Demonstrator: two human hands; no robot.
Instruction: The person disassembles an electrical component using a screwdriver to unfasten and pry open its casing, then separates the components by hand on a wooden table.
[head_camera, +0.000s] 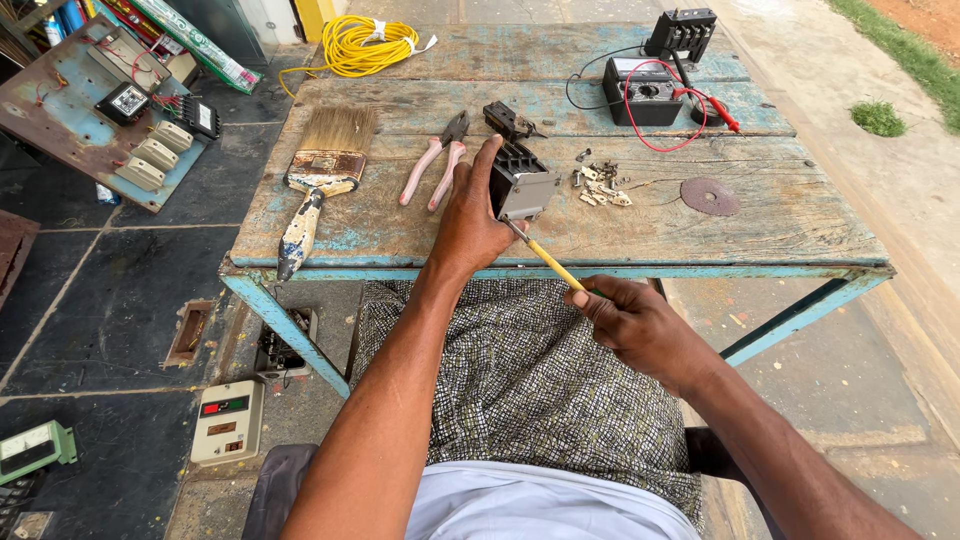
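At the near edge of the weathered wooden counter (700, 235), the left hand (470, 220) wraps a small grey-and-black electrical switch block (520, 185), fingers closed around its left side and thumb raised along its top, apparently to brace it upright on the planks so it cannot twist; the right hand (630, 320) is closed around the handle end of a yellow screwdriver (545, 258), held low off the counter's edge above the lap, its shaft running up and left so the tip meets the lower face of the block; that angle looks chosen to reach a fastener on the side facing the person, though the exact contact point is too small to tell. Just right of the block lies a scatter of small metal contacts and screws (598, 185), kept together near the work; left of the hand rest pink-handled pliers (435, 165), and beyond them a wide paintbrush (318, 180) with a paint-flecked handle. Behind the block sits another dark part (510, 120); farther back are a black multimeter (640, 95) with red and black leads, and a coil of yellow cable (365, 45); a round rusty disc (709, 196) lies off to the right.
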